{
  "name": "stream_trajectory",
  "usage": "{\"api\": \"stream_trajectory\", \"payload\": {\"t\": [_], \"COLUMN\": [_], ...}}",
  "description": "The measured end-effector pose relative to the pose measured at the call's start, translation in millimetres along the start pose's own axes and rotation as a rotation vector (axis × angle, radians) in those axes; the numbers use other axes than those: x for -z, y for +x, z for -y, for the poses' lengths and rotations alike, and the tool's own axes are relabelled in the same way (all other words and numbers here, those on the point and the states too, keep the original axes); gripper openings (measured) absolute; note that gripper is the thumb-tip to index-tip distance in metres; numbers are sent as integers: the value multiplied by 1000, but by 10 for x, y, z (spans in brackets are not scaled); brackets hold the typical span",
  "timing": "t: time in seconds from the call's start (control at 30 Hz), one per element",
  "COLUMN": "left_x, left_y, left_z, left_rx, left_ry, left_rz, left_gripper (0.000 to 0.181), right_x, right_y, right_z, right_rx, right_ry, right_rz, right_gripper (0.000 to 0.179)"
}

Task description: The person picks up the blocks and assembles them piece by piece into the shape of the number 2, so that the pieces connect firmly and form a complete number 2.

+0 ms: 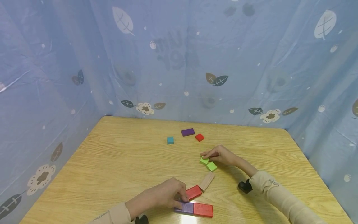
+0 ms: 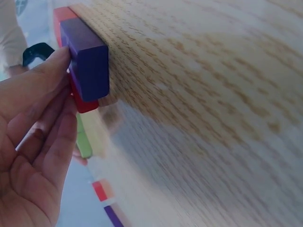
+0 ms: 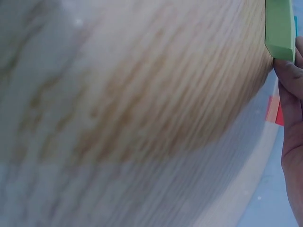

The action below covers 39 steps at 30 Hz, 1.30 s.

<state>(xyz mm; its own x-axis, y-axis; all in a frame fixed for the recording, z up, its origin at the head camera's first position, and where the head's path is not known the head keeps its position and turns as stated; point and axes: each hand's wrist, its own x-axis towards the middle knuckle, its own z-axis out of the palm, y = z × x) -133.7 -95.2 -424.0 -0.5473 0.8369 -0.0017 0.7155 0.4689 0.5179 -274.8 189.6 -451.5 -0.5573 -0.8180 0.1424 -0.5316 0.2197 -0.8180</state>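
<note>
My left hand (image 1: 167,194) is low in the head view, its thumb resting on a purple block (image 1: 187,207). Its fingertips are right at the left end of a red block (image 1: 193,193). Another red block (image 1: 203,210) sits end to end with the purple one. In the left wrist view, the thumb touches the purple block (image 2: 90,61) and the fingers lie beside it. With my right hand (image 1: 221,155) I pinch a light green block (image 1: 204,160). A second green block (image 1: 211,166) lies corner to corner with it, nearer me.
A plain wooden block (image 1: 207,181) lies between the red block and the green pair. Farther back are a teal block (image 1: 170,140), a purple block (image 1: 188,132) and a small red block (image 1: 199,137). A blue patterned curtain (image 1: 173,62) surrounds the wooden table (image 1: 126,149).
</note>
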Motion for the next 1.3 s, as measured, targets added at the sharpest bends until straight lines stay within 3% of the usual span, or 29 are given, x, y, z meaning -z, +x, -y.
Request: {"api": "stream_trajectory", "payload": {"t": [0.37, 0.5, 0.63, 0.77, 0.93, 1.13, 1.3], "left_x": [-3, -3, 6, 1, -25, -28, 4], "left_y": [-11, -11, -19, -20, 0, 0, -26], "left_z": [-5, -6, -2, 5, 3, -13, -10], "left_rx": [-5, -7, -1, -9, -33, -53, -33], "left_ry": [-3, 1, -10, -5, 10, 25, 32], "left_rz": [-14, -13, -13, -17, -11, -8, -22], "left_gripper": [20, 19, 19, 20, 21, 21, 21], "right_x": [42, 195, 414, 601, 672, 617, 535], "right_y": [-25, -39, -3, 77, 190, 279, 499], "right_z": [33, 103, 163, 115, -81, -242, -219], "right_rx": [-8, -76, -132, -105, -63, -165, -226], "right_ry": [-14, -27, 118, 348, 630, 705, 712], "right_rz": [-15, -74, -201, -329, -389, -489, -680], "right_gripper": [30, 34, 38, 47, 50, 53, 53]}}
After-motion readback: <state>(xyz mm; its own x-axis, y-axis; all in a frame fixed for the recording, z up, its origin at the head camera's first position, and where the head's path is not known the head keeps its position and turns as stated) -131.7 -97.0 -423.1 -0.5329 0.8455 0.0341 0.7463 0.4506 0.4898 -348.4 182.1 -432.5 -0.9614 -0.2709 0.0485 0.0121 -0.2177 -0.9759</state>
